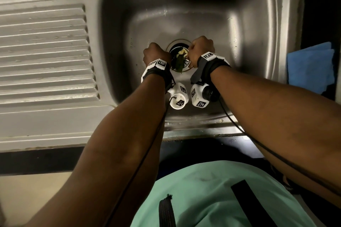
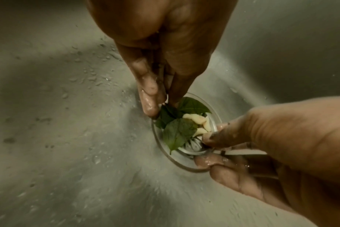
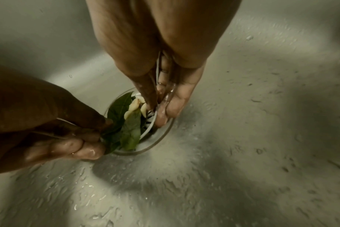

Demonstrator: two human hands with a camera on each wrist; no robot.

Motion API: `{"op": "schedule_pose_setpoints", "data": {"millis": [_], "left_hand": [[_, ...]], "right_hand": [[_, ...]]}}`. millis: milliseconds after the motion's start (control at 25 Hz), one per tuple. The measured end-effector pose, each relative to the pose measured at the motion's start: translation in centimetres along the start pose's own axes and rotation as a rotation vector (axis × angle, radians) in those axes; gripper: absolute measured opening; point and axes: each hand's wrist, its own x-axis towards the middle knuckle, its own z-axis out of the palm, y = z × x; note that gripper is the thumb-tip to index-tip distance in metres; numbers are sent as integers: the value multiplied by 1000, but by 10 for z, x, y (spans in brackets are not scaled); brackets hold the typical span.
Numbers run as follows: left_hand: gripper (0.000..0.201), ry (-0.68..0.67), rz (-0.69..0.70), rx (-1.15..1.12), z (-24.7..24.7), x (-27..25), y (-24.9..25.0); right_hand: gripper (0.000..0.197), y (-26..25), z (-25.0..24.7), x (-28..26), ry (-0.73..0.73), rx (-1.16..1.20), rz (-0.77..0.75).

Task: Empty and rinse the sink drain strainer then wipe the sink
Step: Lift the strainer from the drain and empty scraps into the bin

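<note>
Both hands pinch the strainer's rim, left hand (image 1: 156, 55) and right hand (image 1: 201, 49) on opposite sides. The strainer (image 2: 192, 146) sits in the drain, white, slotted, holding green leaves (image 2: 178, 132) and pale scraps (image 2: 199, 122). Step in hand, I judge: lifting it out; next needs a level lift. The sink (image 1: 254, 24) is wet.

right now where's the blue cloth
In the head view, the blue cloth lies right of the sink, outside its rim.
</note>
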Motion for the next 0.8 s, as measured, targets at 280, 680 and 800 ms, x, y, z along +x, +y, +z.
{"op": "schedule_pose_setpoints", "data": {"millis": [280, 680, 800], "left_hand": [[29, -46, 51, -68, -11, 0, -5], [12, -54, 239, -367, -66, -64, -3], [16, -21, 265, -421, -83, -91, -13]], "right_hand": [[12, -12, -18, -13, 29, 60, -23], [10, -28, -56, -35, 77, 168, -71], [12, -33, -63, -45, 94, 184, -136]]}}
